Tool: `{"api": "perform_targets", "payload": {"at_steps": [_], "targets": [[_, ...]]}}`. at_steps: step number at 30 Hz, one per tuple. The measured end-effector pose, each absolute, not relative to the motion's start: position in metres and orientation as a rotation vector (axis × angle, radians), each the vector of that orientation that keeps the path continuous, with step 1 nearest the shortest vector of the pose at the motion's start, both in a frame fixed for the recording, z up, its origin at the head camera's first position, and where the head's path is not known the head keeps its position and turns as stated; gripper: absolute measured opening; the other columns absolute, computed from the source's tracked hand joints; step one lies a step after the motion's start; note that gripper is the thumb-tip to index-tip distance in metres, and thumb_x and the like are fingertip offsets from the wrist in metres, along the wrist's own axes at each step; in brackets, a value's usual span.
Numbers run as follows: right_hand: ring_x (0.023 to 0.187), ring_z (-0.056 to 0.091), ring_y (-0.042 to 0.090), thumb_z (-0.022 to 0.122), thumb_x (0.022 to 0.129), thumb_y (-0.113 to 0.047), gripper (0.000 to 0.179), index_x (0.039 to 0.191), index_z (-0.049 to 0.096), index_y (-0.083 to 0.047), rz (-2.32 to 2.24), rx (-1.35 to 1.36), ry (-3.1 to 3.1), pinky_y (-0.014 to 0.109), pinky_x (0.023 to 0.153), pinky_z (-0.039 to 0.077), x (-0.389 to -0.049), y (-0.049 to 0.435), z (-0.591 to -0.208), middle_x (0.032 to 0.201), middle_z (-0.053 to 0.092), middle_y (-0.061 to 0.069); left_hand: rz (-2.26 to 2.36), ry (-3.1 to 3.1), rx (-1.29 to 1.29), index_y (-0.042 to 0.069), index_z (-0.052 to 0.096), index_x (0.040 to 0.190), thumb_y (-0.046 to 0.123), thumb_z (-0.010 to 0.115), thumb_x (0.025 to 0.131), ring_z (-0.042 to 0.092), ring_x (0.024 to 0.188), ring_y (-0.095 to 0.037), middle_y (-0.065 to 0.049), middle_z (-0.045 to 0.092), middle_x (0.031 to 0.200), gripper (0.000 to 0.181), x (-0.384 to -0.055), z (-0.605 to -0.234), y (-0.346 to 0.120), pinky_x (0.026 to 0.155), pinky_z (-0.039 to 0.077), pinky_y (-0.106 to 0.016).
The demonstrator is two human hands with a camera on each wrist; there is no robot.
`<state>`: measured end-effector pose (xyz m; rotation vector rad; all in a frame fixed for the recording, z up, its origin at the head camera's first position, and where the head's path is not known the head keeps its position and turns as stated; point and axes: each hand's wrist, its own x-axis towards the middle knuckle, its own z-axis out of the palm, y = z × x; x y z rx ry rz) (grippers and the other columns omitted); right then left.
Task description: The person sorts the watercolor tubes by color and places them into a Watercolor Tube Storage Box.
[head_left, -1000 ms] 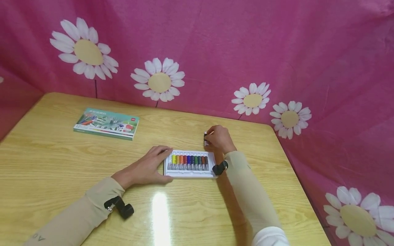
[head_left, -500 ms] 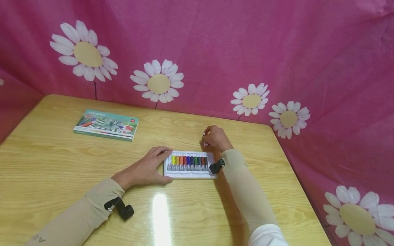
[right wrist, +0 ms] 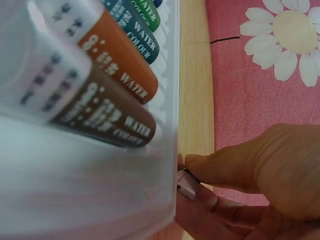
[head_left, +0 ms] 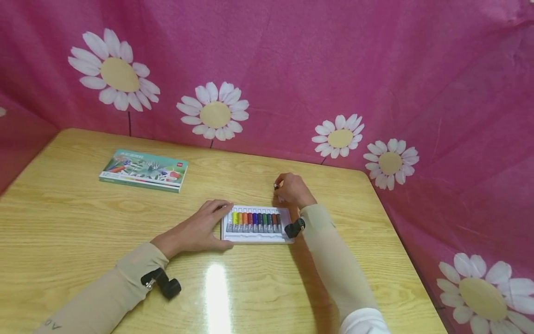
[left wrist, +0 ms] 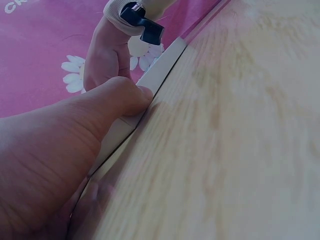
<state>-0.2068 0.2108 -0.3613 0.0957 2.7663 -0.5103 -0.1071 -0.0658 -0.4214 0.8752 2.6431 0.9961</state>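
A white plastic tray (head_left: pixel 250 239) lies on the table, filled with a row of watercolour paint tubes (head_left: pixel 255 222) running from yellow to brown. My left hand (head_left: pixel 193 229) grips the tray's left end, thumb at the near side and fingers at the far side. In the left wrist view the thumb presses against the tray's side wall (left wrist: pixel 162 72). Beyond the tray's far right corner, my right hand (head_left: pixel 295 190) pinches a small paint tube (right wrist: pixel 188 185) between thumb and fingers. Its silvery end shows in the right wrist view; the fingers hide most of it.
A green flower-printed paint box (head_left: pixel 143 170) lies at the back left of the wooden table (head_left: pixel 104 222). Behind and to the right, a pink cloth with daisies (head_left: pixel 283 69) hangs along the table's edges.
My right hand has shifted slightly left, and less of the tube shows past its fingers. The left hand and the tray stay in place.
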Motion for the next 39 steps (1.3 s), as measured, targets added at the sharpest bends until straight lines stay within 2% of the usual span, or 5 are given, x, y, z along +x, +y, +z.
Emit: {"api": "perform_targets", "payload": {"at_steps": [10,18,25,35,39], "targets": [[0.082,0.059,0.019,0.071,0.093,-0.012,0.03,0.123,0.07,-0.008,-0.435,0.049,2.796,0.024,0.065,0.047,-0.2,0.212,-0.362,0.107,0.068,0.011,1.008,2.634,0.858,0.008,0.032,0.162,0.056,0.082,0.078,0.034,0.152,-0.031,-0.012,0.035,0.165,0.109,-0.105,-0.42,-0.066,0.125,0.036,-0.054],[0.075,0.057,0.017,0.074,0.091,-0.012,0.028,0.118,0.071,-0.008,-0.454,0.034,2.814,0.023,0.059,0.044,-0.195,0.215,-0.363,0.095,0.067,0.01,1.019,2.631,0.867,0.008,0.032,0.162,0.056,0.082,0.079,0.034,0.152,-0.03,-0.011,0.035,0.165,0.109,-0.104,-0.42,-0.066,0.126,0.036,-0.053],[0.086,0.062,0.021,0.081,0.089,-0.019,0.028,0.113,0.072,-0.009,-0.478,0.04,2.835,0.025,0.067,0.05,-0.19,0.214,-0.364,0.102,0.071,0.01,1.025,2.629,0.869,0.008,0.032,0.163,0.056,0.082,0.079,0.034,0.152,-0.031,-0.011,0.034,0.166,0.109,-0.104,-0.421,-0.066,0.125,0.036,-0.054],[0.084,0.065,0.018,0.079,0.091,-0.023,0.031,0.119,0.074,-0.01,-0.436,-0.016,2.842,0.025,0.07,0.053,-0.186,0.218,-0.363,0.104,0.076,0.01,1.025,2.629,0.868,0.008,0.032,0.163,0.056,0.082,0.079,0.034,0.152,-0.031,-0.012,0.034,0.165,0.109,-0.105,-0.42,-0.066,0.125,0.036,-0.055],[0.086,0.068,0.017,0.078,0.091,-0.023,0.032,0.12,0.074,-0.01,-0.444,-0.05,2.836,0.028,0.075,0.057,-0.186,0.219,-0.362,0.107,0.077,0.01,1.024,2.626,0.867,0.008,0.032,0.163,0.057,0.082,0.079,0.034,0.152,-0.031,-0.011,0.034,0.165,0.109,-0.106,-0.419,-0.066,0.125,0.036,-0.054]]}}
